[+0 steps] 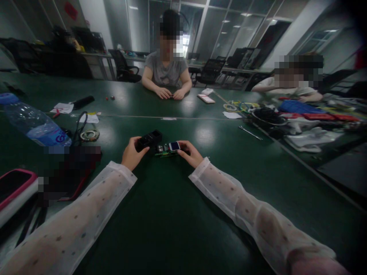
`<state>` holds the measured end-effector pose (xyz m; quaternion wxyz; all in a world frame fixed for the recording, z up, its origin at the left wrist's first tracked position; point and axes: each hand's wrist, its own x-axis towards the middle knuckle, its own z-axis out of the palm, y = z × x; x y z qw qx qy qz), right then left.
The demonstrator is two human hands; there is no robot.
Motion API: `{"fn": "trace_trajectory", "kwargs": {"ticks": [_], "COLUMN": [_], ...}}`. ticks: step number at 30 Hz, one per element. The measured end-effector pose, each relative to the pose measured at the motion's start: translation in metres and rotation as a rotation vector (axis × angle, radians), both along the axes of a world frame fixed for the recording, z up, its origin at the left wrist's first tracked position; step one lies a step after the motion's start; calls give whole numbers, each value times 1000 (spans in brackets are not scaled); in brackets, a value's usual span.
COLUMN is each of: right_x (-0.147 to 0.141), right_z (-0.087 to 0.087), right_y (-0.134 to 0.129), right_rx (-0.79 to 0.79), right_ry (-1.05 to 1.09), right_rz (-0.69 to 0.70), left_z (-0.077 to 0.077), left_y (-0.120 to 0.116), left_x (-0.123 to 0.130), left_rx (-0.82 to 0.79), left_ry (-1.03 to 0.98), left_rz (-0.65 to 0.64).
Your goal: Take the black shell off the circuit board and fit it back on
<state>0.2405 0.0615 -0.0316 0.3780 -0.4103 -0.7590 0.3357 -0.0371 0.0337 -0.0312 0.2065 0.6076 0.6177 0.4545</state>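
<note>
My left hand (134,152) is closed round one end of a black plastic housing (150,139), which has a rectangular opening near its far end. My right hand (189,152) grips the right end of a green circuit board (163,149) between thumb and fingers. A small display (174,146) sits on top of that board, close to my right thumb. The housing and the board are side by side just above the green table (160,214), their near ends close together. Whether they touch I cannot tell.
On the left are a water bottle (43,126), a pink-edged phone (15,185) and a coiled cable (89,134). A wrench (250,132) lies to the right, before a heap of cables and bags (304,122). A person (166,70) sits opposite, another person (292,82) at far right.
</note>
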Motion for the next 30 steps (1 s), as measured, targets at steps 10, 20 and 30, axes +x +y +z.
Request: {"fn": "trace_trajectory", "kwargs": {"ticks": [10, 20, 30], "right_x": [3, 4, 1], "right_z": [-1, -3, -1], "right_y": [2, 4, 3], "right_rx": [-33, -11, -17], "right_ry": [2, -7, 74], "right_rz": [17, 12, -1], "left_z": [1, 0, 13], "left_y": [-1, 1, -7], "left_x": [0, -1, 10], "left_rx": [-6, 39, 213], "left_ry": [-20, -64, -168], "left_rz": [-12, -9, -70]}}
